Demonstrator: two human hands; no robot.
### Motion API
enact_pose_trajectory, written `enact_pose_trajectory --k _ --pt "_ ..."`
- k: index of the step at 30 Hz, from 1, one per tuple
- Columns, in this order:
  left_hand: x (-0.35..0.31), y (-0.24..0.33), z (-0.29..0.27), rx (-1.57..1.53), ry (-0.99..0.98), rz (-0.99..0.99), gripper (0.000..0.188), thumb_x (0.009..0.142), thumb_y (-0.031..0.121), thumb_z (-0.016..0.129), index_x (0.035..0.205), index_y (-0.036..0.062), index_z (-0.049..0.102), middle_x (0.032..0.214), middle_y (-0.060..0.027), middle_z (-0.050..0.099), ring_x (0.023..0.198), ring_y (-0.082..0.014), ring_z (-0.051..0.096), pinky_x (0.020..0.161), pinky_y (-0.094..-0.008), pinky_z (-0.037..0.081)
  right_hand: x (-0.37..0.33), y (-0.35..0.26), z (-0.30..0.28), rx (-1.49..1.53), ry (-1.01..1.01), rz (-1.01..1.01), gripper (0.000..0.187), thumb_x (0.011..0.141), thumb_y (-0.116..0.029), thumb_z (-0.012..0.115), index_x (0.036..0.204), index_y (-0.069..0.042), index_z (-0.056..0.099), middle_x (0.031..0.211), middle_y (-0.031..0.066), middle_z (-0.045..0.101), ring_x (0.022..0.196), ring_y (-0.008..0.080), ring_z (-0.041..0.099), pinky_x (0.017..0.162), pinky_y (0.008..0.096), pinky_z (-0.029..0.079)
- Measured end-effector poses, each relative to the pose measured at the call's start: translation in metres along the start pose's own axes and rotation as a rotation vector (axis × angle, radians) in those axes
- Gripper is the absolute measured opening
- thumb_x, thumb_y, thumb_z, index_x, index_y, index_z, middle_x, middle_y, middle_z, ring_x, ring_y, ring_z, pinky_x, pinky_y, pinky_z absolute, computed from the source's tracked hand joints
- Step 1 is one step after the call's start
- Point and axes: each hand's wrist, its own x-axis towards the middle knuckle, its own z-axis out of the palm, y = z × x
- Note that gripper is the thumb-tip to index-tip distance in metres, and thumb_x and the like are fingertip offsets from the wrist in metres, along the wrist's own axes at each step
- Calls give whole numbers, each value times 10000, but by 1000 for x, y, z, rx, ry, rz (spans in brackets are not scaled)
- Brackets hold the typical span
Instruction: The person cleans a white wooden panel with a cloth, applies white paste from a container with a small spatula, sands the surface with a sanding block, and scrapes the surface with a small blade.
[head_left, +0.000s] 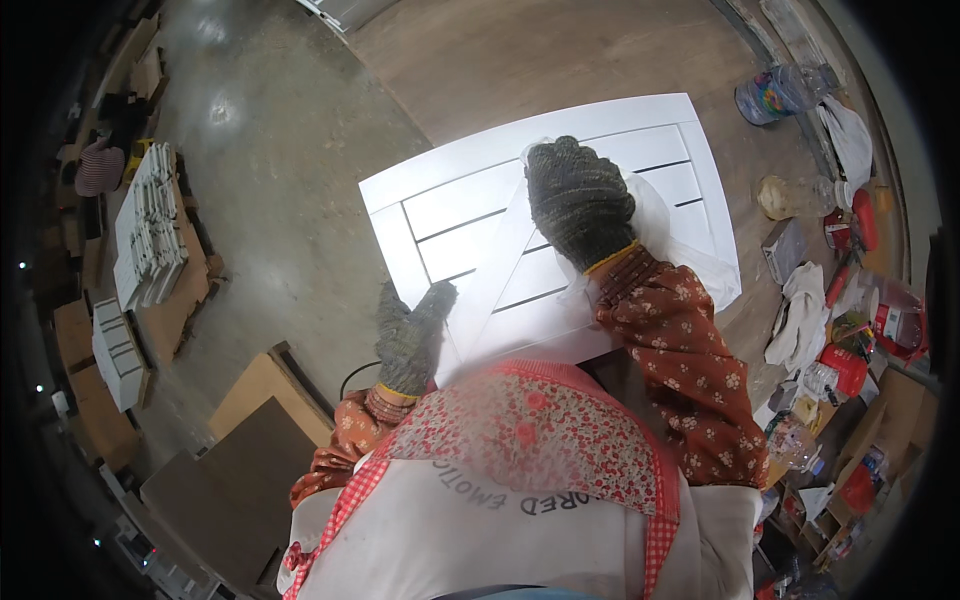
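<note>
A white panel with dark straight slots lies tilted on the brown worktop in front of me. My right hand, in a dark grey knitted glove, is closed on a thin, see-through white cloth and presses it against the panel's upper middle. The cloth spreads out from under the fist on both sides. At the panel's near left edge, my left hand, gloved alike, grips the border, its thumb towards the slotted face and its fingers along the outer side. The panel's near edge is partly hidden by my apron.
Along the right side stand clear plastic bottles, white rags and red containers. Stacked white slatted panels rest on cardboard on the floor at the left. Brown boards stand close to my left arm.
</note>
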Motion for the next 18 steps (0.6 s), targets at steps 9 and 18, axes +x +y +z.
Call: enact_pose_trajectory --k 9,18 --pt "4 10 1 424 15 -18 308 828 22 667 1101 -30 534 983 -91 640 866 -153 624 811 -292 519 -50 -47 3 -367 -75 -138 128 868 -92 462 880 -35 576 736 74 548 646 184 576 571 297 508" --pt "15 -11 -25 651 -84 206 277 902 129 583 1137 -7 525 1013 -101 610 854 -183 565 767 -316 460 -43 -1 -34 217 -248 180 132 844 -188 560 934 -99 598 865 124 607 783 292 626 660 423 503"
